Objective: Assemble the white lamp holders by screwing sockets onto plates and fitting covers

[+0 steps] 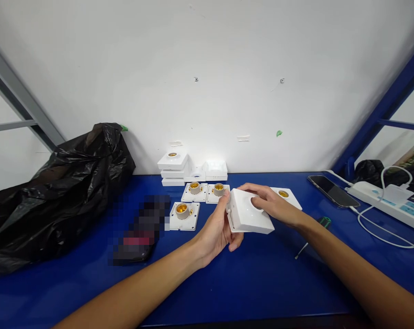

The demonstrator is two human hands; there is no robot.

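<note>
A square white lamp holder [250, 214] is tilted above the table between my two hands. My left hand [217, 228] grips its left side, thumb on the near edge and fingers underneath. My right hand [263, 198] is closed over its far right part, with fingers at the round opening, whose inside is hidden. Behind my hands lie lamp holder bases with brass sockets: one base [182, 214] at left, another base [194, 191] behind it, and a third base [218, 192] beside that. Another white lamp holder [291, 197] lies beyond my right wrist.
Stacked lamp holders [173, 167] and an upturned cover [216, 170] stand by the wall. A black plastic bag [72, 192] and a pixelated dark phone [138, 237] lie left. On the right are a green-handled screwdriver [325, 222], a phone [333, 191], cables and a power strip [374, 194].
</note>
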